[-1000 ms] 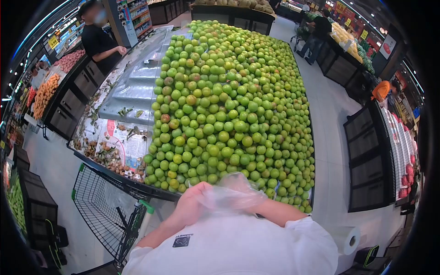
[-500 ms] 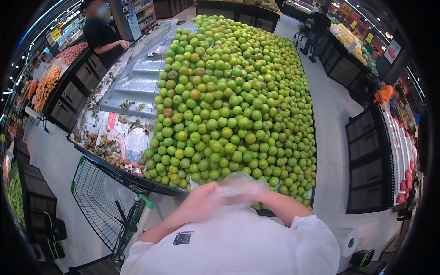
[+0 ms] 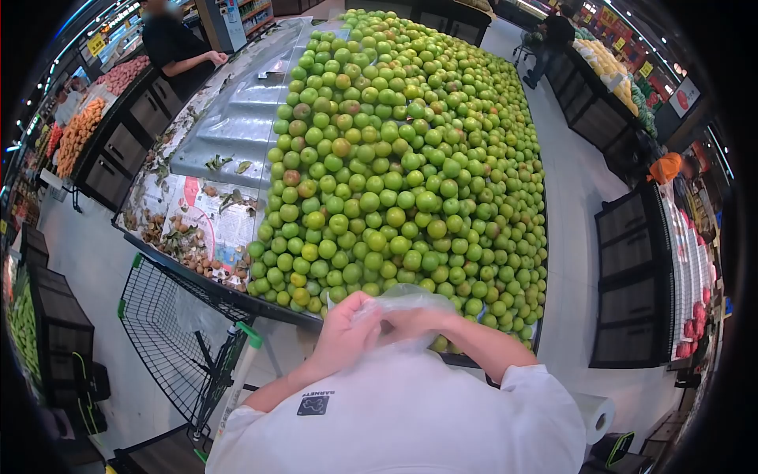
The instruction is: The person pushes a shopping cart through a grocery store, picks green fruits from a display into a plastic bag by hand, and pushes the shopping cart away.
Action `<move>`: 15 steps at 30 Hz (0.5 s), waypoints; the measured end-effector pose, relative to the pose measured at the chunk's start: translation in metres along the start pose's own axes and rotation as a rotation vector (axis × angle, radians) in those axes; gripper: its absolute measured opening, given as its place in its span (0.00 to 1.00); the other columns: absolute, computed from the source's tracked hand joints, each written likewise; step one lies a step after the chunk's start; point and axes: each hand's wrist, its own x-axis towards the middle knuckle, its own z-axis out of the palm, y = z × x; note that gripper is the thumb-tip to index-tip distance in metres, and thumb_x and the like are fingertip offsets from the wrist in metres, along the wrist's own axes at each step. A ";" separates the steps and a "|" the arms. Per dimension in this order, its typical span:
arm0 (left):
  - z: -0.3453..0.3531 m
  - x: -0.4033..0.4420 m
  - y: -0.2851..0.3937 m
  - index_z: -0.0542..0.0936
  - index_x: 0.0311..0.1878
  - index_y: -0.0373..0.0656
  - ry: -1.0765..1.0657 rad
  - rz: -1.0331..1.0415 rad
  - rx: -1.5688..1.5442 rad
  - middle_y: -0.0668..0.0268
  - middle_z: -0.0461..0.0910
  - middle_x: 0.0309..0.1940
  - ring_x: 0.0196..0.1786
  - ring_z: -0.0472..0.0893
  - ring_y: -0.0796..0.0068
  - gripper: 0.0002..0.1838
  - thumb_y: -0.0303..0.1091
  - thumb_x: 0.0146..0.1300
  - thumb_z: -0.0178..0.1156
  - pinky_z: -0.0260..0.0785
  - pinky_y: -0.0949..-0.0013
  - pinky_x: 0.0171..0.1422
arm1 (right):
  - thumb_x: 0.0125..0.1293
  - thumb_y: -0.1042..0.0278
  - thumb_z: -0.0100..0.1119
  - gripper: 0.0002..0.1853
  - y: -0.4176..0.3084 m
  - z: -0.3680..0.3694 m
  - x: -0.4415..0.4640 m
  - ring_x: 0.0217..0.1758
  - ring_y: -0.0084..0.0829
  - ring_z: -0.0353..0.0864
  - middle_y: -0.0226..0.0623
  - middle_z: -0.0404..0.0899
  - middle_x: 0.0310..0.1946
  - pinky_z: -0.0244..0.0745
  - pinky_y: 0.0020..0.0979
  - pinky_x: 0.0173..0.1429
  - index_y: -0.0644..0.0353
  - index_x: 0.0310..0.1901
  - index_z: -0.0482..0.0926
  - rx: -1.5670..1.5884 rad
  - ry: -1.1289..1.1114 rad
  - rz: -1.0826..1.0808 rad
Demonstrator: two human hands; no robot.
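Note:
A thin see-through plastic bag [image 3: 414,297] is bunched up in front of my chest, at the near edge of the fruit display. My left hand [image 3: 350,328] grips the bag's left side with curled fingers. Over on the other side, my right hand [image 3: 420,322] holds the bag too, its fingers partly veiled by the film. Just beyond both hands lies a large heap of round green fruit [image 3: 395,182], some with a reddish blush; they look like green plums or jujubes. No fruit can be made out inside the bag.
A wire shopping cart [image 3: 178,340] with green trim stands at my left. Newspaper [image 3: 185,225] with dry leaves and scraps covers the display's left part. A plastic bag roll [image 3: 600,415] is at my right. A person [image 3: 178,51] stands far left; another [image 3: 549,43] is far right.
My hands, blurred before, are now sharper and still together at the bag. The bag's film spreads a little more above the right hand. The view has shifted slightly.

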 end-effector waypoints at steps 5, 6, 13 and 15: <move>0.002 0.000 0.001 0.73 0.41 0.42 0.018 0.030 -0.017 0.76 0.71 0.20 0.21 0.65 0.91 0.04 0.29 0.76 0.54 0.54 0.81 0.25 | 0.51 0.49 0.75 0.26 -0.024 -0.033 -0.002 0.49 0.33 0.81 0.34 0.82 0.45 0.75 0.35 0.51 0.48 0.52 0.84 -0.137 -0.133 0.027; 0.002 0.000 0.002 0.73 0.41 0.42 0.026 0.033 -0.011 0.77 0.71 0.20 0.21 0.65 0.91 0.04 0.29 0.76 0.54 0.54 0.81 0.25 | 0.49 0.50 0.76 0.25 -0.023 -0.033 0.001 0.47 0.32 0.82 0.33 0.82 0.43 0.76 0.35 0.49 0.48 0.50 0.85 -0.178 -0.138 0.013; -0.003 0.002 0.002 0.72 0.41 0.43 0.082 0.081 -0.023 0.76 0.72 0.21 0.20 0.66 0.90 0.07 0.33 0.77 0.54 0.55 0.80 0.24 | 0.49 0.54 0.76 0.26 -0.044 -0.039 -0.012 0.44 0.34 0.82 0.35 0.82 0.40 0.76 0.36 0.47 0.47 0.51 0.83 -0.164 -0.027 0.080; -0.004 0.005 0.004 0.72 0.41 0.43 0.127 0.067 -0.050 0.76 0.71 0.21 0.20 0.66 0.89 0.07 0.34 0.77 0.54 0.56 0.80 0.24 | 0.51 0.59 0.73 0.25 -0.059 -0.041 -0.031 0.41 0.36 0.82 0.36 0.81 0.37 0.76 0.37 0.45 0.48 0.53 0.82 -0.187 0.224 -0.051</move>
